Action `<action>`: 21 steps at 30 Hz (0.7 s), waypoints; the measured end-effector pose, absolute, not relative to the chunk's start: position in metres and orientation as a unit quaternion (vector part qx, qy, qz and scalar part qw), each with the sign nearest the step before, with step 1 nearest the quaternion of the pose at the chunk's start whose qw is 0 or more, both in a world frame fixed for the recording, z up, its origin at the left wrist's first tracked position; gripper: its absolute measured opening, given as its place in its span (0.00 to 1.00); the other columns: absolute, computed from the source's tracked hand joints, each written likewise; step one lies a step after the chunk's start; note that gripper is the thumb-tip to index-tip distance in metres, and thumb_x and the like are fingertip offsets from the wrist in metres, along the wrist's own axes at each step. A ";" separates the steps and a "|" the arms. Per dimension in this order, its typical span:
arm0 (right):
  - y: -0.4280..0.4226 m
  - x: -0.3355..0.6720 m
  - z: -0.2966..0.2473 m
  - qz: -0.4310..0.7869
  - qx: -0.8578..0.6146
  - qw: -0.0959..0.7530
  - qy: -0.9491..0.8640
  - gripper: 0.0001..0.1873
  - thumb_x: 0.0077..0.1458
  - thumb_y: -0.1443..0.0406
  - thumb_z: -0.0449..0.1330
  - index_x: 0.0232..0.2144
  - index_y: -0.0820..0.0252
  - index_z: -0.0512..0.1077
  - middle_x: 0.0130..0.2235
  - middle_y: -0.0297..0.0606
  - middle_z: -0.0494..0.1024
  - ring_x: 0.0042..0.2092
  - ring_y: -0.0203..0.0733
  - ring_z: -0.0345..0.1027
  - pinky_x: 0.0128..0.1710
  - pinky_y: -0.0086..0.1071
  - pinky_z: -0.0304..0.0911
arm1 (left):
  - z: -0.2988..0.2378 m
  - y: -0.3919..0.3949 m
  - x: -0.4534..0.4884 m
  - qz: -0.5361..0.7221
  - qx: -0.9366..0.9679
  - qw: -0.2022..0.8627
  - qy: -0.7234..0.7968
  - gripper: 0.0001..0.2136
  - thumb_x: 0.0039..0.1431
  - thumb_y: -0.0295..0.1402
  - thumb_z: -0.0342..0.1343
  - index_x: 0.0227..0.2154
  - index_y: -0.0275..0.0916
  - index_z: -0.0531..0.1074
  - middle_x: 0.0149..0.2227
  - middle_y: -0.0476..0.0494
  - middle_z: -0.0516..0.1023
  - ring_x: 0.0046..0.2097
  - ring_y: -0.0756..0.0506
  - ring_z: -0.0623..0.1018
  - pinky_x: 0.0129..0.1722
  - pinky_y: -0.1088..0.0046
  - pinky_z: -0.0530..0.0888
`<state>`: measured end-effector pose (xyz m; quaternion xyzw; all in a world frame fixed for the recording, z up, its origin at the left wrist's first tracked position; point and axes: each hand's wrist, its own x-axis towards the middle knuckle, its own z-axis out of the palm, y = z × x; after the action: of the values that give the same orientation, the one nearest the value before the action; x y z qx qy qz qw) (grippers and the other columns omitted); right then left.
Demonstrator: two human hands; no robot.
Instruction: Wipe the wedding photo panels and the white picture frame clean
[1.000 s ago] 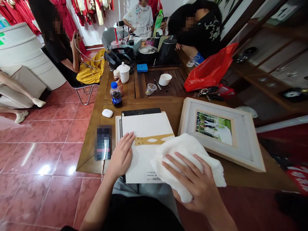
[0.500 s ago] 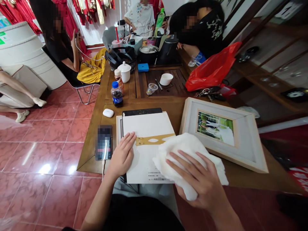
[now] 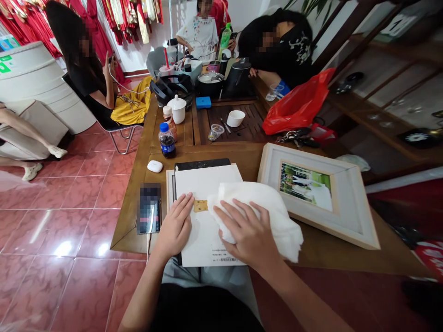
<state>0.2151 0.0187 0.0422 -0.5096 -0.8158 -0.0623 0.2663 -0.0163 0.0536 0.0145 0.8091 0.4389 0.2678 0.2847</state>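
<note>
Our L hand (image 3: 176, 228) lies palm-down on the L side of the white board (image 3: 207, 235), fingers straight, pressed nearly tog., tips near a tan strip (image 3: 200, 205). Our R hand (image 3: 252, 230) rests palm-down on the white cloth (image 3: 284, 226), its fingers spread apart; can't tell if the thumb pinches any of it. The cloth sits bunched over the R part of the board, covers part of the strip & reaches past the R edge twd the framed photo (image 3: 306, 186), which lies face-up on the counter (image 3: 126, 230). The board is in front of us, near edge by our lap, printed text + barcode along that edge; a black panel (image 3: 202, 163) sticks out from under it at the far side.

L of our L hand: a phone (image 3: 149, 210) w/ a cable (image 3: 148, 246) plugged in, then a white case (image 3: 154, 166) & a blue-capped bottle (image 3: 167, 142) farther back, w/ a lidded white cup (image 3: 177, 110) behind. Center back: white bowl (image 3: 236, 118) near a small clear cup (image 3: 216, 133). A red bag (image 3: 297, 106) sits back R, keys (image 3: 294, 137) just beside.
</note>
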 end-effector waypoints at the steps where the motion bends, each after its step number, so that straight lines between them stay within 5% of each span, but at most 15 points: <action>1: 0.019 0.211 0.040 -0.077 -0.493 0.254 -0.829 0.25 0.59 0.61 0.58 0.59 0.57 0.73 0.55 0.47 0.79 0.56 0.61 0.67 0.60 0.56 0.49 | 0.015 0.054 -0.016 0.267 0.809 0.285 0.438 0.26 0.73 0.29 0.38 0.72 0.47 0.51 0.73 0.45 0.56 0.75 0.40 0.52 0.73 0.47 0.55; 7: 0.024 0.193 0.041 -0.134 -0.367 0.204 -0.898 0.23 0.56 0.60 0.59 0.54 0.58 0.76 0.56 0.47 0.78 0.57 0.61 0.62 0.60 0.58 0.46 | 0.008 0.055 -0.019 0.295 0.810 0.284 0.421 0.25 0.73 0.30 0.40 0.71 0.48 0.54 0.72 0.43 0.58 0.75 0.39 0.53 0.72 0.46 0.56; 13: 0.035 0.203 0.047 -0.068 -0.342 0.149 -0.925 0.33 0.49 0.57 0.67 0.58 0.55 0.72 0.60 0.46 0.74 0.61 0.60 0.59 0.62 0.57 0.44 | 0.008 0.055 -0.019 0.298 0.808 0.281 0.424 0.25 0.73 0.31 0.41 0.71 0.47 0.54 0.72 0.42 0.59 0.74 0.39 0.54 0.72 0.47 0.57; 21: 0.037 0.246 0.042 -0.067 -0.439 0.191 -0.875 0.22 0.59 0.60 0.61 0.55 0.57 0.76 0.57 0.45 0.78 0.59 0.58 0.63 0.61 0.55 0.48 | 0.015 0.054 -0.016 0.276 0.805 0.286 0.440 0.26 0.74 0.29 0.38 0.72 0.48 0.52 0.73 0.46 0.57 0.75 0.41 0.52 0.73 0.49 0.55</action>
<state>0.2457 0.0372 0.0419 -0.4392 -0.8754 -0.0665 0.1908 -0.0164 0.0538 0.0152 0.8054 0.4397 0.2759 0.2863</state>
